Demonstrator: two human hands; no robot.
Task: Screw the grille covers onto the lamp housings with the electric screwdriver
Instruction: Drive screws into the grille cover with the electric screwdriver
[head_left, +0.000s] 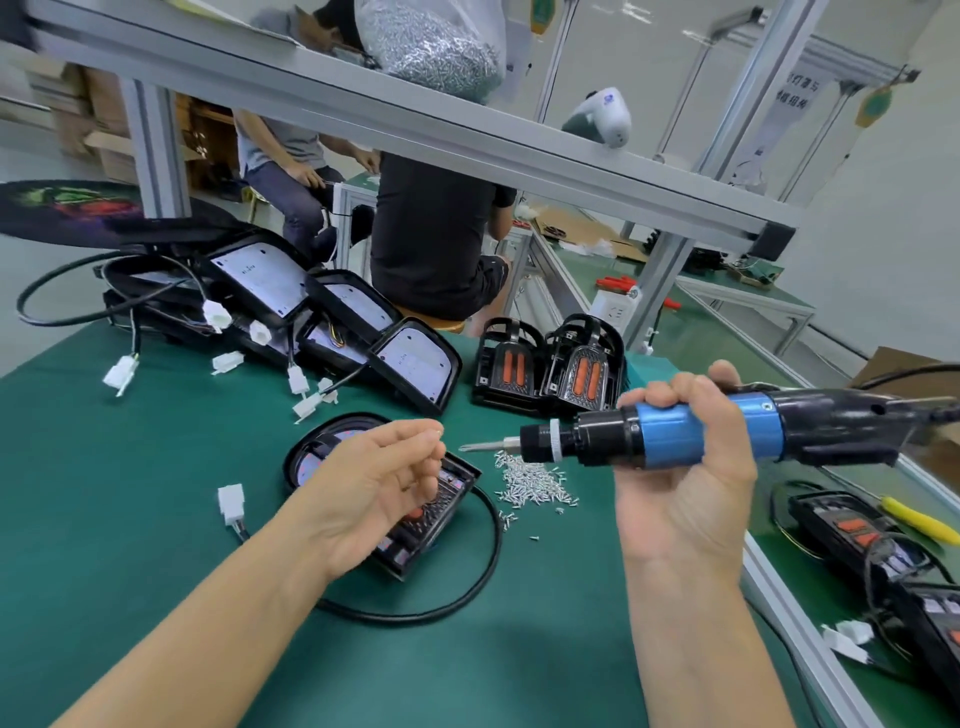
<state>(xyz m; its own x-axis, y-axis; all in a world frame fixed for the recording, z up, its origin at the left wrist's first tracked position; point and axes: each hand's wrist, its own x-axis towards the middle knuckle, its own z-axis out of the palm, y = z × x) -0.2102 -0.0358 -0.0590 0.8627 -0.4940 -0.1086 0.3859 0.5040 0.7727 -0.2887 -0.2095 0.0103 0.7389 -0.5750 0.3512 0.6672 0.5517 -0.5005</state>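
Right hand (685, 467) gripping electric screwdriver (675, 434) above screw pile (535, 483); left hand (374, 488) beside, fingers loosely curled, seemingly empty.

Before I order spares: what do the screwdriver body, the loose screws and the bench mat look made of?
Electric screwdriver: the blue sleeve looks like anodised metal with a satin sheen; the black parts seem plastic. Loose screws: bright silvery metal, probably plated steel. Bench mat: matte green, likely rubber, though the look leaves that open.

Green bench (156, 519): lamp housings (332, 306), loose screws (530, 480).
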